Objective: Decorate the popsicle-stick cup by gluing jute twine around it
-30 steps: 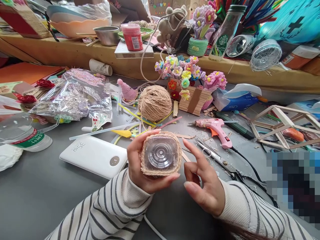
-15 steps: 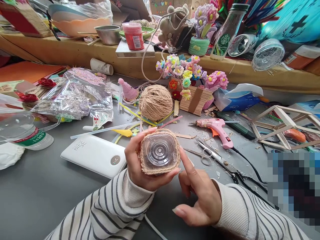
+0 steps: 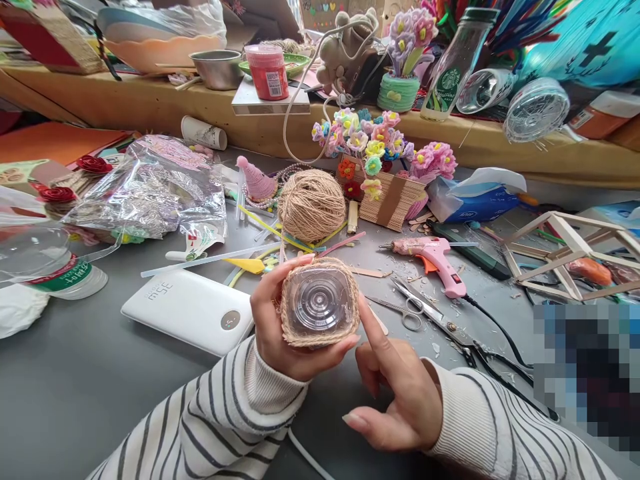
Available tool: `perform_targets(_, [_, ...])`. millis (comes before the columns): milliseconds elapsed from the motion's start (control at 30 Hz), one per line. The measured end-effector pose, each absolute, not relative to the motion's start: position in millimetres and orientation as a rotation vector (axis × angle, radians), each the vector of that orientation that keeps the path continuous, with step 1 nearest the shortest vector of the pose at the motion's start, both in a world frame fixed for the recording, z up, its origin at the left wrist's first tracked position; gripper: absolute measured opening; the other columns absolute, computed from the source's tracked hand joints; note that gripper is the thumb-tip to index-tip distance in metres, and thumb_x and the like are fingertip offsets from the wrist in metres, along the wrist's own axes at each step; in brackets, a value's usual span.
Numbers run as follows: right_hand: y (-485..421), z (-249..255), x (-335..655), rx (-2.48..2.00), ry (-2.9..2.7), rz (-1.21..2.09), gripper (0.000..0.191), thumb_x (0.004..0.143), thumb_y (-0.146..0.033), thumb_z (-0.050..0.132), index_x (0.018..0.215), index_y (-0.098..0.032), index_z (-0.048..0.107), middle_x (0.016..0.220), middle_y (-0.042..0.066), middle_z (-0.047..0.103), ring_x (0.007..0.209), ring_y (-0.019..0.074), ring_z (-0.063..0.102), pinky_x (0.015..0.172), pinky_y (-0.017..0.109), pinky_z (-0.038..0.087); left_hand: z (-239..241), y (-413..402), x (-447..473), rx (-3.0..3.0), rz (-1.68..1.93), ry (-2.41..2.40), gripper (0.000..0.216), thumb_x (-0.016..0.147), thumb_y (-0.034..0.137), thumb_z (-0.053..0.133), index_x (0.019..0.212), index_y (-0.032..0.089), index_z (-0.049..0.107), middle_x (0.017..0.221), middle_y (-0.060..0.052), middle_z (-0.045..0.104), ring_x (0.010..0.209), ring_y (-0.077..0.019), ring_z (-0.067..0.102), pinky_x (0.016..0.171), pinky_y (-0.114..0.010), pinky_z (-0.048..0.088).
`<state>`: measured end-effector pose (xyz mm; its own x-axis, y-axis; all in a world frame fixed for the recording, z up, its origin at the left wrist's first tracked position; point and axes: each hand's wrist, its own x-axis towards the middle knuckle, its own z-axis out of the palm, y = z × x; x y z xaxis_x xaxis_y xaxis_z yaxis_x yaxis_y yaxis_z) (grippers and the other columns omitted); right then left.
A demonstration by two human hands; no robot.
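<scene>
My left hand is wrapped round a small clear plastic container, its square base with raised rings facing me. Twine runs round the container's edge, and its sides are hidden by my fingers. From behind my left fingers a strand leads up to the ball of twine. The index finger of my right hand is stretched out with its tip against the twine on the container's right side. Thumb and index are spread wide, the other fingers are curled, and I see nothing held in that hand.
Right of my hands lie a pink glue gun, small scissors and large scissors. A white power bank lies to the left. Behind stand a stack of wooden sticks and yarn flowers. A wooden frame is far right.
Very little differs. The container has tipped slightly in my left hand, and my right hand has shifted a touch to the left, its index finger still at the container's edge.
</scene>
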<state>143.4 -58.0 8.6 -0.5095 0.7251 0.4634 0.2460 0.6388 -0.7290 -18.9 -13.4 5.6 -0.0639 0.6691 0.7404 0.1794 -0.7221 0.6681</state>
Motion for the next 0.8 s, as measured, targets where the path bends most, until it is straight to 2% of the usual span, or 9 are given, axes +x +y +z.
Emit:
perform_targets(267, [-58.6,8.6,143.3,-0.779,-2.06,0.79,0.083,0.093,-0.057,0.035,0.15,-0.009,0.0,0.051,-0.009,0.04,0.037,0.0084,0.034,0.036,0.019,0.027,4.1,-13.1,-17.9,1.834,1.861,0.944,0.082,0.059,0.045,0.08,0.131,0.028,0.044,0.121,-0.011,0.057,0.107,-0.0342,0.059,0.087,-0.059,0.052])
perform_targets(433, [-58.8,8.8,143.3,-0.767,-2.048,0.842,0.082,0.093,-0.056,0.037,0.151,-0.012,-0.001,0.051,-0.01,0.038,0.037,0.0075,0.033,0.036,0.018,0.025,4.3,-12.5,-18.1,1.834,1.853,0.934,0.083,0.059,0.045,0.08,0.132,0.027,0.044,0.121,-0.011,0.056,0.107,-0.0336,0.06,0.087,-0.057,0.053])
perform_targets(667, [-58.4,6.9,145.7,-0.77,-2.01,0.946,0.086,0.091,-0.059,0.037,0.151,-0.009,0.002,0.051,-0.009,0.039,0.037,0.0083,0.033,0.035,0.019,0.024,5.2,-12.0,-16.4,1.832,1.868,0.894,0.081,0.062,0.043,0.08,0.132,0.025,0.043,0.12,-0.011,0.056,0.105,-0.0308,0.062,0.086,-0.053,0.054])
perform_targets(800, [-57.4,8.0,147.4,-0.749,-1.988,0.951,0.084,0.091,-0.057,0.04,0.151,-0.014,-0.001,0.052,-0.009,0.039,0.038,0.0086,0.036,0.035,0.018,0.026,4.3,-11.9,-15.7,1.814,1.877,0.912,0.081,0.062,0.046,0.079,0.131,0.027,0.043,0.12,-0.011,0.056,0.102,-0.0314,0.062,0.084,-0.054,0.055])
